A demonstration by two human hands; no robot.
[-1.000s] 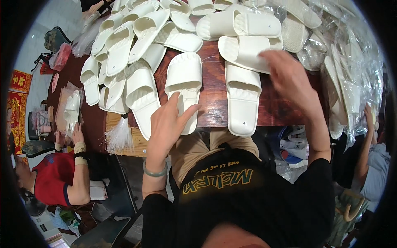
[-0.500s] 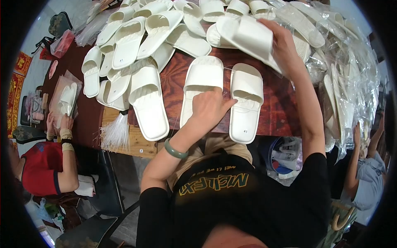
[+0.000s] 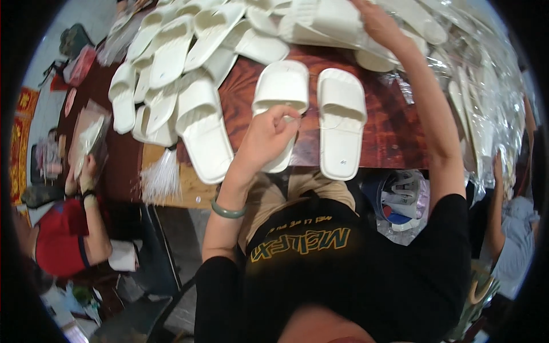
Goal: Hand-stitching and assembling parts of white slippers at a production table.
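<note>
Two white open-toe slippers lie side by side in front of me, the left slipper point(image 3: 280, 83) and the right slipper point(image 3: 341, 137). A thin clear strand loops across the right one. My left hand point(image 3: 267, 137) is over the lower half of the left slipper, fingers curled in; whatever they pinch is too small to make out. Stretched far forward, my right hand point(image 3: 380, 26) grips the side of another white slipper point(image 3: 329, 20) at the pile's edge; its fingertips are partly hidden. A bangle circles my left wrist.
More white slippers point(image 3: 171, 46) are heaped at the far left. Clear plastic-wrapped slippers point(image 3: 480, 97) crowd the right. A bundle of clear strands point(image 3: 162, 177) hangs by the table's front edge. Below stands a blue bin point(image 3: 377, 197). A co-worker in red point(image 3: 66, 234) handles a bagged slipper at left.
My right hand has carried its slipper forward and slightly left onto the far pile. My left hand has drawn its thumb in from the right slipper and curled its fingers.
</note>
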